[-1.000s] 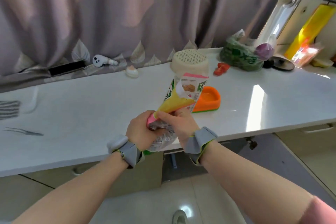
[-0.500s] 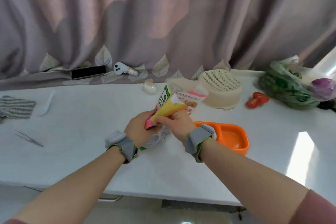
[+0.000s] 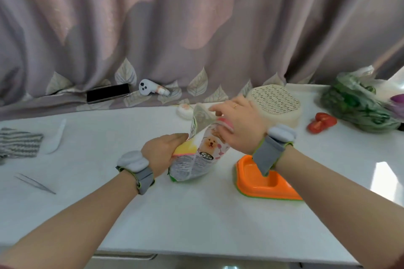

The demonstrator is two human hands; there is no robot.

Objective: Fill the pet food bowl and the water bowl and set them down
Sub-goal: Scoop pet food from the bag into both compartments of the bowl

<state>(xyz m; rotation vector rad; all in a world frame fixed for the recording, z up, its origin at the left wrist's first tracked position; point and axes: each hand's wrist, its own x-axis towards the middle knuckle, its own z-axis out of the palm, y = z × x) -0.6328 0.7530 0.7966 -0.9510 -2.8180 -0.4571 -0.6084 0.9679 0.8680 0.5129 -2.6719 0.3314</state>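
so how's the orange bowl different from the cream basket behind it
The orange bowl sits upright with its hollow facing up; the cream basket lies upside down, base up. The bowl is solid, rectangular, with a green bottom edge; the basket is round and perforated with small slots. The bowl is near the counter's front, partly hidden by the right forearm; the basket is farther back by the curtain. Both rest on the white counter and look like plastic.
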